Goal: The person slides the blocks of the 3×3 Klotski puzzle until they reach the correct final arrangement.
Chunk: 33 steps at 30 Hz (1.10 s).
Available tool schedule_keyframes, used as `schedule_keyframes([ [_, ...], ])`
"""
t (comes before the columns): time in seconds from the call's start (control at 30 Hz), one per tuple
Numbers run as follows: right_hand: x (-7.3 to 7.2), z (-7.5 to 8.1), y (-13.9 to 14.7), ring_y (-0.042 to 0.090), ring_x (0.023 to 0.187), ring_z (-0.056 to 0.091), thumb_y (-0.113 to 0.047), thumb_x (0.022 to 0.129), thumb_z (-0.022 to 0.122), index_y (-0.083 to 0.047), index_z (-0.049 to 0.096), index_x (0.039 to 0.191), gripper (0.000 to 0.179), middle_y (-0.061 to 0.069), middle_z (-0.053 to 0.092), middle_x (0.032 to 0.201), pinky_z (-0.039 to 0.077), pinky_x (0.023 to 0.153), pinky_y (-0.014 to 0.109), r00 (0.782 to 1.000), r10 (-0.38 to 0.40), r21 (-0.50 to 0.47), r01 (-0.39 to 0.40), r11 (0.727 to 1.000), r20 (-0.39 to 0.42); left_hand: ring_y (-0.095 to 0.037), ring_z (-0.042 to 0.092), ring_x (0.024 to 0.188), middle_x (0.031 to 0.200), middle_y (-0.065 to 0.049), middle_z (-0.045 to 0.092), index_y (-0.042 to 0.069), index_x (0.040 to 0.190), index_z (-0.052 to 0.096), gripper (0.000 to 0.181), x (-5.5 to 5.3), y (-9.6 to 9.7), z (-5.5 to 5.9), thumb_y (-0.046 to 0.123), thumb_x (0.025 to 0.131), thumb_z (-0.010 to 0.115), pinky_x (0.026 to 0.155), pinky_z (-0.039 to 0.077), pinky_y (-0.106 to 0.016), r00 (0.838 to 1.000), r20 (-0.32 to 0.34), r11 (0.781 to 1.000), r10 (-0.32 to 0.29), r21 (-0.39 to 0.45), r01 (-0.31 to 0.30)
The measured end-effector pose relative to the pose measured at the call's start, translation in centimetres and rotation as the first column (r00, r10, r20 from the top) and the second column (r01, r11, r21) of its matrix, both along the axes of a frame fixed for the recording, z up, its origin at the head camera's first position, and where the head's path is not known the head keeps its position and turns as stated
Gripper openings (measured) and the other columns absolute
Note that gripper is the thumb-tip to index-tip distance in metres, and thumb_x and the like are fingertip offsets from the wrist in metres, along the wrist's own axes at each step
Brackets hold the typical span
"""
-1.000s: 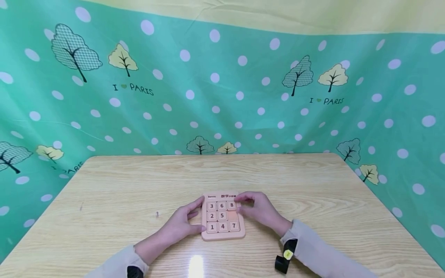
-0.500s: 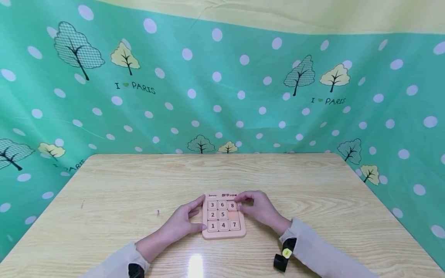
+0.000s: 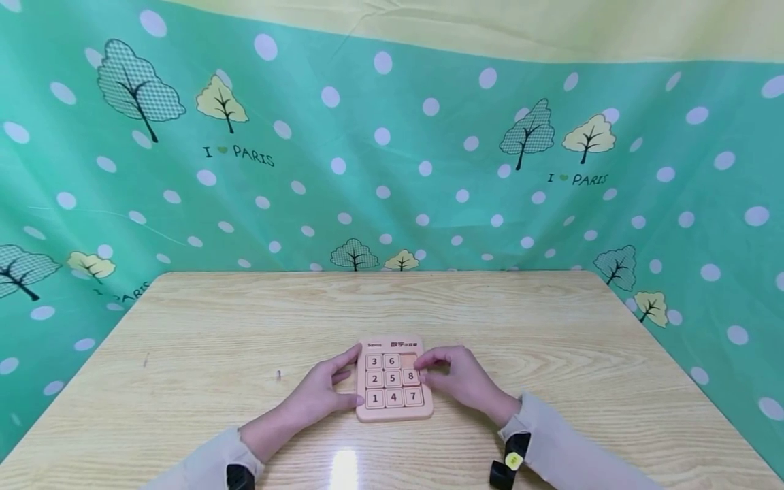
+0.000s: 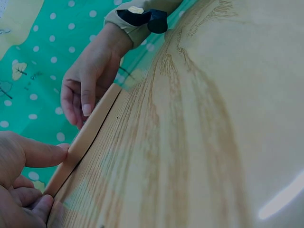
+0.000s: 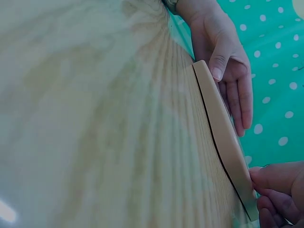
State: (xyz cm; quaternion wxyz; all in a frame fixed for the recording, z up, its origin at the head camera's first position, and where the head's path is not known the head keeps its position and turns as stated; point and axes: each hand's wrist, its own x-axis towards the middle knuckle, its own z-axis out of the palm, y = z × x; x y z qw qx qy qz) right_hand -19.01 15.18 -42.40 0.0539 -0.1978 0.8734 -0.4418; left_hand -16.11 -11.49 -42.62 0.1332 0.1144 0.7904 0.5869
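A pink number slide puzzle [image 3: 395, 414] lies flat on the wooden table. Its rows read 3, 6 and a gap; 2, 5, 8; then 1, 4, 7. Along its left edge rests my left hand [image 3: 321, 389], index finger by the upper corner and thumb near the lower one. The right wrist view shows this left hand [image 5: 228, 66] with straight fingers. My right hand [image 3: 463, 380] pinches the number 8 tile [image 3: 410, 376] at its upper right with thumb and index fingertips. In the left wrist view the puzzle's pale side [image 4: 92, 130] shows, while its number face is hidden.
The light wood table [image 3: 245, 327] extends around the puzzle, with a small dark mark [image 3: 278, 375] left of the left hand. A green dotted curtain [image 3: 380, 170] hangs behind it and at both sides. Black straps [image 3: 514, 449] circle the wrists.
The number 8 tile has slid down from the top right spot to the middle row, leaving the gap above it. My right hand has moved slightly down with it; the left hand stays put.
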Motion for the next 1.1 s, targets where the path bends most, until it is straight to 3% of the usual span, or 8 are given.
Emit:
schedule_keyframes([
  [0.4,0.1,0.2,-0.3,0.016,0.091,0.062,-0.011,0.081,0.072,-0.011,0.072,0.094,0.013,-0.003,0.07,0.092,0.053,0.085,0.03,1.0,0.021,-0.034,-0.022,0.999,-0.019,-0.043,0.035,0.131,0.151,-0.018,0.028,0.002,0.147,0.027,0.088,-0.3,-0.2,-0.4,0.01,0.074,0.076,0.11,0.032,-0.048,1.0,-0.001,1.0,-0.016,-0.015,0.016],
  [0.67,-0.7,0.2,-1.9,0.016,0.094,0.061,-0.016,0.083,0.071,-0.011,0.07,0.101,0.019,0.0,0.069,0.102,0.052,0.084,0.028,1.0,0.008,-0.088,-0.01,0.996,-0.02,-0.043,0.035,0.132,0.151,-0.019,0.028,0.001,0.147,0.026,0.089,-0.4,-0.2,-0.6,0.01,0.074,0.076,0.111,0.032,-0.047,1.0,-0.004,1.0,-0.026,-0.014,0.026],
  [0.87,-1.3,0.1,-3.1,0.017,0.097,0.061,-0.012,0.083,0.069,-0.007,0.068,0.107,0.025,0.001,0.068,0.106,0.052,0.086,0.025,0.999,0.044,-0.115,-0.044,0.992,-0.005,-0.042,0.036,0.131,0.15,-0.02,0.029,0.001,0.147,0.027,0.089,-0.4,-0.2,-0.6,0.01,0.074,0.077,0.11,0.033,-0.046,0.999,-0.012,0.999,-0.03,-0.016,0.03],
  [1.1,-1.6,0.0,-4.3,0.02,0.1,0.062,-0.011,0.082,0.07,-0.005,0.067,0.107,0.026,0.005,0.068,0.105,0.052,0.091,0.033,0.998,0.058,-0.138,-0.055,0.989,0.018,-0.042,0.036,0.131,0.151,-0.021,0.027,0.001,0.147,0.026,0.088,-0.3,-0.3,-0.5,0.011,0.075,0.076,0.11,0.034,-0.043,0.999,-0.016,0.999,-0.044,-0.012,0.044],
])
